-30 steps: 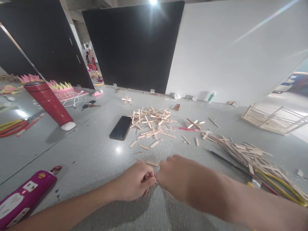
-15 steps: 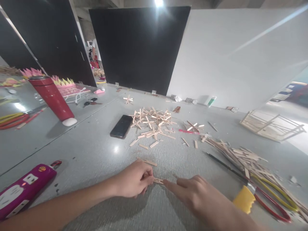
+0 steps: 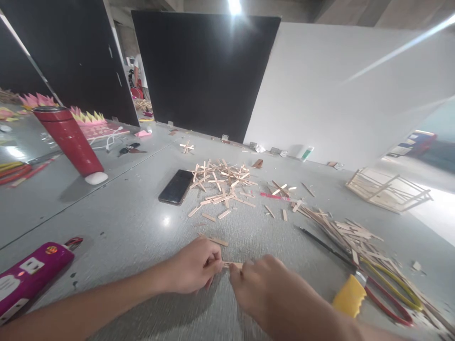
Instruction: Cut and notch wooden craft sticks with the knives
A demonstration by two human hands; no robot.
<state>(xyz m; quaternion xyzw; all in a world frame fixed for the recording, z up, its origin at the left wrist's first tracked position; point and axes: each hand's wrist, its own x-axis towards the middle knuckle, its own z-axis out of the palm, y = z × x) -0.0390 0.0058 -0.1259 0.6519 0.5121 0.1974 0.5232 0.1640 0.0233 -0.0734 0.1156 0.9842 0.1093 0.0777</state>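
Low over the grey table, my left hand [image 3: 199,265] pinches one end of a small flat wooden stick [image 3: 226,265]. My right hand [image 3: 265,284] grips the same stick from the other side, thumb and curled fingers closed on it, so only a short middle stretch shows between the hands. Just beyond my left hand lies another wooden stick [image 3: 216,241]. Farther off, a pile of sticks [image 3: 222,177], some joined in crossed shapes, spreads beside a black phone [image 3: 176,187].
To the right lie a bundle of thin wood strips [image 3: 362,237], red-and-yellow-handled pliers [image 3: 391,293] and a yellow-handled tool [image 3: 350,296]. A stick frame [image 3: 389,192] stands at far right. On the left are a red flask [image 3: 71,142] and a purple power strip [image 3: 39,274].
My right hand has moved left and its fingers have closed round the stick, where before its index finger was stretched against the end. My left hand keeps its pinch. The view has shifted slightly.
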